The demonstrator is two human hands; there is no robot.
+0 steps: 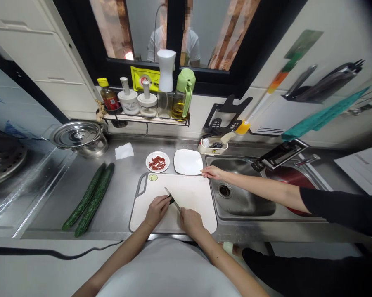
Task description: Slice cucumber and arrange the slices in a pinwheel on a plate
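Observation:
My right hand (191, 220) is closed around the handle of a knife (176, 205), whose blade points up and left over the white cutting board (193, 194). Against the blade, my left hand (157, 209) grips a short dark green piece of cucumber (171, 200), mostly hidden by my fingers. Two pale cucumber slices (153, 177) lie at the board's upper left corner. Just beyond the board, a square white plate (188, 161) has another person's hand (212, 172) at its lower right corner. Beside it sits a small round plate (149, 158) with chopped red pieces.
Two whole cucumbers (94, 198) lie left of the board. A lidded steel pot (94, 146) and a folded white paper (124, 151) are behind them. To the right is a steel sink (247, 202), crossed by the other person's arm (263, 185). A shelf (148, 119) holds seasoning bottles.

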